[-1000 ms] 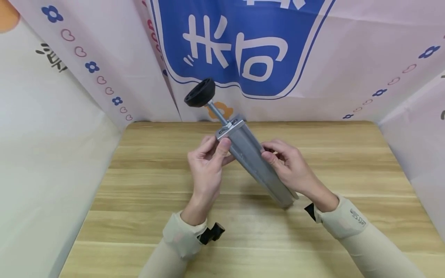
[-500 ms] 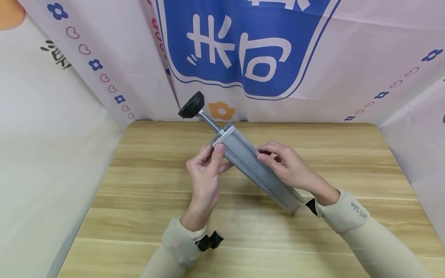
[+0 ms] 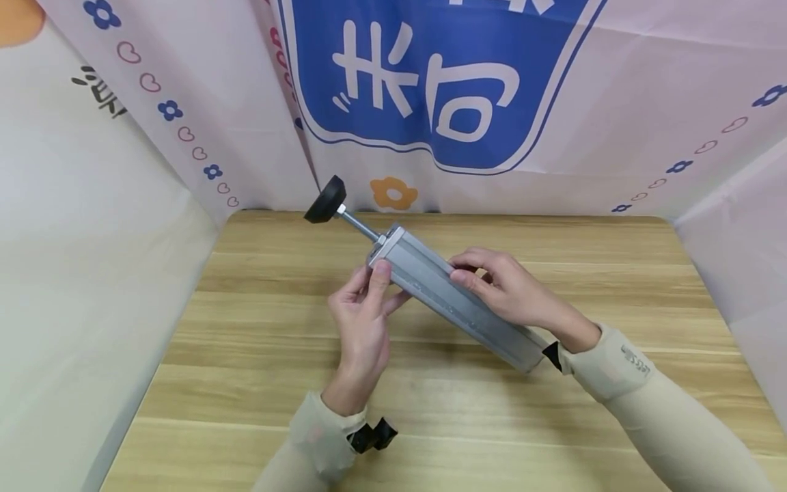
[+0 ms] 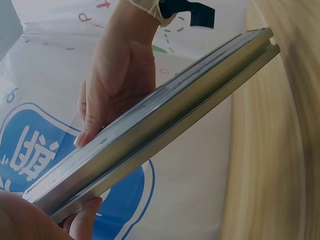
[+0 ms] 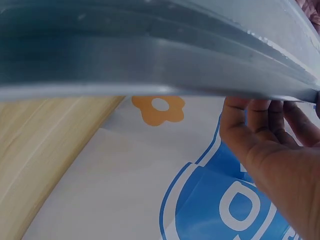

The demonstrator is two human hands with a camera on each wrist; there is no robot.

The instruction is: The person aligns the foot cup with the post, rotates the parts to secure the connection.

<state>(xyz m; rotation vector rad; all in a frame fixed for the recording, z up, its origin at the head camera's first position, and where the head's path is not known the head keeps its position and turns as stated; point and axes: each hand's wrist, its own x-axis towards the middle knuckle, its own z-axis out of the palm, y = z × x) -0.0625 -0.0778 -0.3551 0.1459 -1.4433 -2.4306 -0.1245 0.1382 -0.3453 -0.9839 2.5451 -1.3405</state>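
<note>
Both hands hold a grey slotted aluminium profile (image 3: 458, 301) slantwise above the wooden table. A metal plate (image 3: 387, 246) caps its upper left end. From this plate sticks a threaded rod (image 3: 359, 224) carrying a black levelling foot (image 3: 327, 199). My left hand (image 3: 363, 318) pinches the capped end, thumb on top and fingers beneath. On the far side, about mid-length, my right hand (image 3: 510, 290) grips the profile's edge by thumb and fingers. In the left wrist view a long groove (image 4: 175, 125) runs along the profile's side. The profile partly hides the right fingers in the right wrist view.
A wooden table (image 3: 246, 383) lies below the hands. Behind it hangs a printed cloth (image 3: 615, 116) with a blue sign and an orange flower. Pale sheets (image 3: 74, 273) stand at both sides. Each wrist wears a black camera mount (image 3: 371, 435).
The foot end has swung left and down, and the profile lies flatter across the view. Its lower end has shifted right. Both hands keep their hold.
</note>
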